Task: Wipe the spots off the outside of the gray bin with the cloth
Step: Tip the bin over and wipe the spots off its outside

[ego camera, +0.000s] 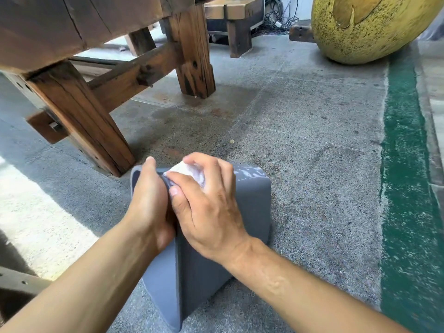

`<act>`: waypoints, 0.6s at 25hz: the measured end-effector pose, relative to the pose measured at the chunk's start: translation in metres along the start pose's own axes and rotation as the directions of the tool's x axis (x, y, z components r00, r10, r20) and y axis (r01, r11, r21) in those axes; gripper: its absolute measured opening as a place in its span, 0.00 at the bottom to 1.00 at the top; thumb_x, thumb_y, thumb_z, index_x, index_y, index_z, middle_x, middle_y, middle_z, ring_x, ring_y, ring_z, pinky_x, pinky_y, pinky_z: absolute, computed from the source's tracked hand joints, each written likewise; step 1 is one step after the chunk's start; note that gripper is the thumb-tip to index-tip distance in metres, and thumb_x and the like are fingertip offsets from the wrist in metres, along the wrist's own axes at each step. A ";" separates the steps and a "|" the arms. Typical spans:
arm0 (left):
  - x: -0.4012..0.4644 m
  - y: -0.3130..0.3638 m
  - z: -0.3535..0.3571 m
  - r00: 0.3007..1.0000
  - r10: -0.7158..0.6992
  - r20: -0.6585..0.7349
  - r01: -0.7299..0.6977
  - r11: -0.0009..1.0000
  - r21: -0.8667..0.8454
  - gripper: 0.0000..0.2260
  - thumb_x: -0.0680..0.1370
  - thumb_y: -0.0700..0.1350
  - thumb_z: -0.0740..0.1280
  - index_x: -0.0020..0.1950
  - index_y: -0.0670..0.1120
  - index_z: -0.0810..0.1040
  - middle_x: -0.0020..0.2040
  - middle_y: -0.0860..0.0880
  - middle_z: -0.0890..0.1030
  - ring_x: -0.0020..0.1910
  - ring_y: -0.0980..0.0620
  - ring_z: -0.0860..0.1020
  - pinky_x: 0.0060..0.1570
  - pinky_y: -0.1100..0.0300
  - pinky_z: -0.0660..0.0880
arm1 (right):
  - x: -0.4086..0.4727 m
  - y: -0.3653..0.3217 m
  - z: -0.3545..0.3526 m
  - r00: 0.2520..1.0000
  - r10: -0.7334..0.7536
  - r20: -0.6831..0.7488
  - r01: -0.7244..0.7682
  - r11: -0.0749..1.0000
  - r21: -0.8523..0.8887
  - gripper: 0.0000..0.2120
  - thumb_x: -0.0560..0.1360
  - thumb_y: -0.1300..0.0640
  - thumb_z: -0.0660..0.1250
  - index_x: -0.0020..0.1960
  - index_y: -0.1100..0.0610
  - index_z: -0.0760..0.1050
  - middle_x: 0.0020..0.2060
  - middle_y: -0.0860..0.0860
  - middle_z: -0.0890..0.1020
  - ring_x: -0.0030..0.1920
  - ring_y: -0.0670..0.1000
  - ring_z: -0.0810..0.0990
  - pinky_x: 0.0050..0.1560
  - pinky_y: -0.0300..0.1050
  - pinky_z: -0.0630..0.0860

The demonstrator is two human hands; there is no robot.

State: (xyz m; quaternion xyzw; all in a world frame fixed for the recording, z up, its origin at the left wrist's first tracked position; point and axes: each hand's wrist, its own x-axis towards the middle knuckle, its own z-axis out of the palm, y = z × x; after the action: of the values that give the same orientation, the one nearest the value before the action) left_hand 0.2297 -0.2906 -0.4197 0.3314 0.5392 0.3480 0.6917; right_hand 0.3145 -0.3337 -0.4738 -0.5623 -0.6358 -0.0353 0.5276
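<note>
Gray bin (pixel 249 207): we note smooth plastic, lying tipped on the floor, one corner edge facing us. White cloth (pixel 186 170): crumpled, pressed against its upper wall.

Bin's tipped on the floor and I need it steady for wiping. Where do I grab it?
Grip the gray bin by its rim at the far left corner, from the left, as the left hand does. The lip gives fingers an edge, and leaves the upturned side free for the right hand and cloth.

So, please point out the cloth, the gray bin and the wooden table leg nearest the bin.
cloth (pixel 189 173): head view, white bunched top between fingers.
gray bin (pixel 252 203): head view, bare right side wall.
table leg (pixel 81 121): head view, middle of front face.
</note>
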 end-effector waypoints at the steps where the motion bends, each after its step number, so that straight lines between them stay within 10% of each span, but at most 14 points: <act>1: 0.000 -0.004 0.001 1.000 0.014 -0.021 -0.013 0.999 0.030 0.35 0.82 0.66 0.47 0.60 0.42 0.83 0.53 0.40 0.88 0.58 0.44 0.84 0.63 0.53 0.75 | 0.000 0.002 0.005 1.000 -0.021 0.005 0.021 1.000 -0.013 0.16 0.81 0.54 0.60 0.58 0.60 0.83 0.62 0.58 0.80 0.64 0.62 0.73 0.70 0.61 0.67; 4: 0.003 -0.017 -0.001 0.987 0.055 -0.148 -0.032 0.987 0.156 0.31 0.84 0.64 0.50 0.49 0.44 0.83 0.48 0.45 0.89 0.54 0.48 0.84 0.65 0.53 0.74 | -0.006 0.017 0.018 0.997 -0.048 0.054 0.047 0.999 0.026 0.15 0.80 0.56 0.60 0.54 0.61 0.83 0.53 0.56 0.85 0.57 0.61 0.80 0.65 0.61 0.72; 8: 0.020 -0.028 -0.015 0.954 0.002 -0.301 0.053 0.983 0.175 0.30 0.81 0.67 0.54 0.62 0.44 0.79 0.57 0.46 0.85 0.54 0.48 0.83 0.64 0.52 0.74 | -0.015 0.057 0.023 0.995 0.070 0.064 -0.060 0.988 -0.142 0.08 0.76 0.60 0.65 0.42 0.59 0.82 0.42 0.55 0.84 0.45 0.61 0.80 0.49 0.55 0.78; 15: 0.030 -0.025 -0.023 0.931 0.016 -0.366 0.037 0.990 0.138 0.33 0.76 0.69 0.58 0.70 0.45 0.75 0.60 0.48 0.84 0.57 0.47 0.82 0.67 0.46 0.73 | -0.035 0.161 -0.034 0.893 0.451 0.005 -0.434 0.862 -0.262 0.13 0.75 0.55 0.60 0.43 0.54 0.83 0.43 0.52 0.86 0.46 0.58 0.81 0.50 0.51 0.78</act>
State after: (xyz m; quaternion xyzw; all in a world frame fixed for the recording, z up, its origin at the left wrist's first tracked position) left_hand 0.2152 -0.2769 -0.4605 0.3064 0.6836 0.3607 0.5555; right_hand 0.4508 -0.3205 -0.5723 -0.7568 -0.4970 0.0241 0.4238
